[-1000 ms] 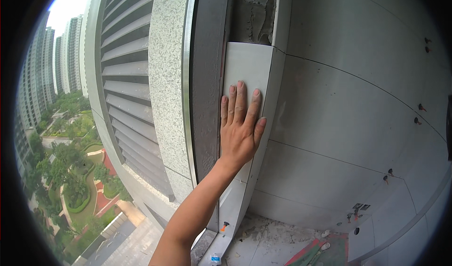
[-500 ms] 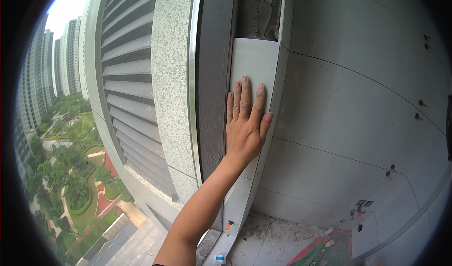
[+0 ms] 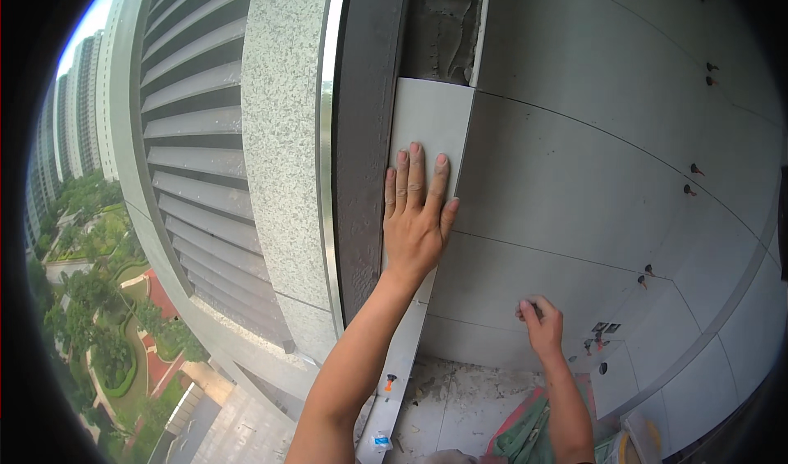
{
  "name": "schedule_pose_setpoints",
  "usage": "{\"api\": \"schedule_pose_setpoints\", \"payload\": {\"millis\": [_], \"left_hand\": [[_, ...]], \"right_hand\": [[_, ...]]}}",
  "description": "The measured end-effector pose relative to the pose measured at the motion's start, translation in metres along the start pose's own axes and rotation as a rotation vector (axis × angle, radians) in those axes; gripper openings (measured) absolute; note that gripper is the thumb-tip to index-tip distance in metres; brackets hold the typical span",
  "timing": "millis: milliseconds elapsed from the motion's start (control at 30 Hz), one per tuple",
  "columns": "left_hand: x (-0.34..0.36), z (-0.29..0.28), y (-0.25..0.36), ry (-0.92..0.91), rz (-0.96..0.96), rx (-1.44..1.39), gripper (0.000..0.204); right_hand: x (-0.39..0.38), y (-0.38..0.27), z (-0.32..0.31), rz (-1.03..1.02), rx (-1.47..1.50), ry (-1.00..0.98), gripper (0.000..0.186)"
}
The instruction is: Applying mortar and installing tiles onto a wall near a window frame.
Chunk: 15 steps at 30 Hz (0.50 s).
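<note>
My left hand (image 3: 414, 226) lies flat on a narrow white wall tile (image 3: 435, 111), its fingers stretched upward and a little apart. The tile sits in the strip between a dark grey frame (image 3: 365, 136) and the large grey wall tiles (image 3: 574, 169). Above its top edge, grey mortar (image 3: 441, 29) shows in the uncovered part of the strip. Lower right, my right hand (image 3: 543, 324) hangs in front of the wall with its fingers curled closed. Whatever those fingers may hold is hidden.
Small orange-and-black tile levelling clips (image 3: 389, 382) stick out of several joints. Dusty floor (image 3: 468, 390) lies below, with green and red sheeting (image 3: 525, 431) and a small blue-and-white packet (image 3: 381, 442). To the left are a louvred panel (image 3: 197, 164) and a steep drop to gardens (image 3: 107, 333).
My right hand has come into view at the lower right with its fingers closed. My left hand stays flat on the tile, while the whole view has shifted slightly.
</note>
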<state>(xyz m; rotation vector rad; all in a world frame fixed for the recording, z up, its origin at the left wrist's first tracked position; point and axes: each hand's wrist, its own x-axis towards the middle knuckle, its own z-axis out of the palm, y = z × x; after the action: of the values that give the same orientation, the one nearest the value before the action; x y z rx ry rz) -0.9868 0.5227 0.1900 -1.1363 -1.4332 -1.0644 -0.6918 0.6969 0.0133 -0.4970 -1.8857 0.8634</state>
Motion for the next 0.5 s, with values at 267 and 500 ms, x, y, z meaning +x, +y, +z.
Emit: {"api": "schedule_pose_setpoints", "payload": {"millis": [267, 500], "left_hand": [[-0.001, -0.001, 0.0, 0.0, -0.019, 0.043, 0.065], [-0.002, 0.001, 0.001, 0.007, -0.026, 0.037, 0.061]], "right_hand": [[0.195, -0.273, 0.071, -0.351, 0.391, 0.053, 0.025], [0.227, -0.295, 0.093, -0.404, 0.427, 0.019, 0.025]]}}
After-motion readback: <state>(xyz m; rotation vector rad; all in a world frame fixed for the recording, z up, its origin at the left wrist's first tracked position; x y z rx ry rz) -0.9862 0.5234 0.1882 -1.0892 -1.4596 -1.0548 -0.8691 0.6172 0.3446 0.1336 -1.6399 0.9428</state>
